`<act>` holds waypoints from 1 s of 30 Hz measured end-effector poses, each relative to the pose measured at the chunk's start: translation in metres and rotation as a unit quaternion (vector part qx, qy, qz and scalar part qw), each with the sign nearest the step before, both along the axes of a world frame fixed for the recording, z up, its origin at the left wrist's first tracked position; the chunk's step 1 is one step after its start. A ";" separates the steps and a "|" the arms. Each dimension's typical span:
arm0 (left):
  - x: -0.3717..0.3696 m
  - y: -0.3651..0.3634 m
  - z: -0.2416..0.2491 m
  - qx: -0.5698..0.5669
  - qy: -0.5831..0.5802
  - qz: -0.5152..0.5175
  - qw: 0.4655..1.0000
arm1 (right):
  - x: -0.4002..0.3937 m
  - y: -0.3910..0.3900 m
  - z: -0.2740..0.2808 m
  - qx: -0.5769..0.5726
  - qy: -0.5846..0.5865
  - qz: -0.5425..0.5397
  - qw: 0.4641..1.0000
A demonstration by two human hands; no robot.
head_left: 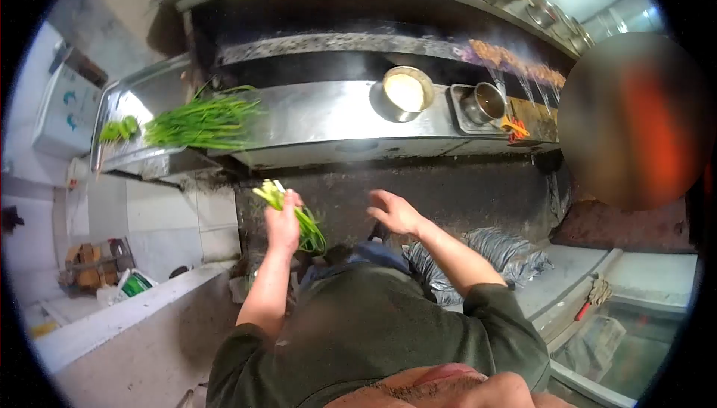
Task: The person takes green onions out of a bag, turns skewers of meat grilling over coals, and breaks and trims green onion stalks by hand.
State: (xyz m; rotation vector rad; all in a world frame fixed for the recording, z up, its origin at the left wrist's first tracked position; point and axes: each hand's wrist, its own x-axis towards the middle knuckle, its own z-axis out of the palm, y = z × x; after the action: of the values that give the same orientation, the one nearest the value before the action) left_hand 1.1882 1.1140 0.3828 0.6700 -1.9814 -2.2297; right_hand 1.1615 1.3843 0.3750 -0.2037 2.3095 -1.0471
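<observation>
My left hand [283, 221] is closed around a small bunch of green stalks [308, 230]; their pale ends stick out above the fist and the green ends curl below it. To the right, my right hand [394, 212] hangs in the air with its fingers apart and nothing in it. Beyond my left hand, a larger pile of long green stalks [202, 120] lies across the metal tray and the steel counter [314, 113]. A metal bowl [404, 94] with pale contents stands on the counter, beyond my right hand.
Skewers of meat [515, 64] lie over the long grill [336, 43] at the back right. A metal pot [483, 103] sits in a small tray near an orange-handled tool [515, 128]. A blurred round patch covers the right side. Grey plastic sacks [493, 251] lie beside my right arm.
</observation>
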 end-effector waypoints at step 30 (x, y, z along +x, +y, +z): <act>-0.133 0.184 -0.007 0.326 -0.050 0.033 0.944 | -0.083 0.064 0.015 -0.207 -0.219 0.007 0.953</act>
State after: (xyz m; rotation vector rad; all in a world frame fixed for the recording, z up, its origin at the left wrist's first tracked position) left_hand 1.0548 1.2976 0.3758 0.8969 -1.1884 -2.8570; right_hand 1.0785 1.4480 0.3902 -0.1323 1.6773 -1.4018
